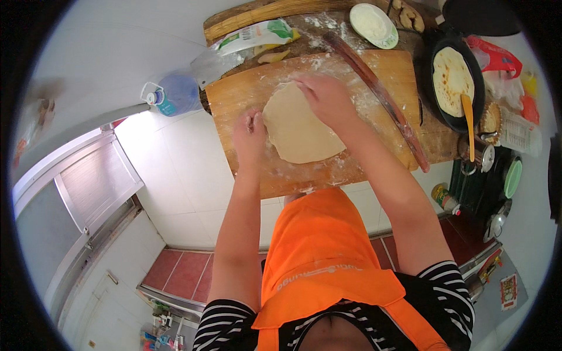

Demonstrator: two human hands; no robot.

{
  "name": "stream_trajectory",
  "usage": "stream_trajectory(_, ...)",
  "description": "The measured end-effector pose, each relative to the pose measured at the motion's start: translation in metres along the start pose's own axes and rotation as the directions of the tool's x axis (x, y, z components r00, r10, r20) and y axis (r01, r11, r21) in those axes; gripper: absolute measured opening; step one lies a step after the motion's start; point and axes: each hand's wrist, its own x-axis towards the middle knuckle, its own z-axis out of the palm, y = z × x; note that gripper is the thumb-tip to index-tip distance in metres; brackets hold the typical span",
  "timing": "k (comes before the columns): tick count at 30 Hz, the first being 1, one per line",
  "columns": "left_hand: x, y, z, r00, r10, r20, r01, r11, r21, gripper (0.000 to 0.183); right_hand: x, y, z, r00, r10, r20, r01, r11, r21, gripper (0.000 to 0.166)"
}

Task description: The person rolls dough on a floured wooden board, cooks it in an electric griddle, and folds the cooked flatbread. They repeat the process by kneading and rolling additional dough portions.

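A thin rolled sheet of dough (303, 131) lies on a floured wooden board (382, 66). At the sheet's left edge my left hand (250, 134) has its fingers curled in and pinches the dough. My right hand (327, 98) grips the far edge, its fingertips partly hidden under the hand. Right of the dough, a dark wooden rolling pin (377, 90) rests diagonally across the board, its near end reaching past the board's right side.
A black pan (465, 125) at the right holds a browned flatbread (452, 79) and a wooden spatula (469, 127). Behind the board are a bowl of flour (373, 26), a flour bag (257, 37) and a broad metal blade (215, 68). A water jug (180, 94) stands left.
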Motion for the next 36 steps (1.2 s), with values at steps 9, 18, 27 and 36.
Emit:
stream_trajectory(9,-0.051,-0.031,-0.016,0.991,-0.017,-0.135,0.011,0.999,-0.05,0.024,0.132,0.023,0.087,0.952,-0.158,0.263,0.213,0.957,-0.195,0.037)
stream_trajectory(18,-0.067,-0.028,-0.033,0.95,-0.275,-0.15,0.208,0.912,-0.354,0.021,0.174,0.026,0.065,0.822,-0.047,0.567,0.434,0.696,-0.572,0.04)
stream_trajectory(27,-0.072,-0.018,-0.039,0.953,-0.263,-0.149,0.201,0.92,-0.337,0.02,0.175,0.012,0.06,0.821,-0.107,0.56,0.48,0.66,-0.578,0.053)
stream_trajectory(36,-0.071,-0.025,-0.023,0.973,-0.173,-0.152,0.131,0.959,-0.251,0.019,0.107,-0.011,0.037,0.85,-0.161,0.502,0.385,0.841,-0.381,0.044)
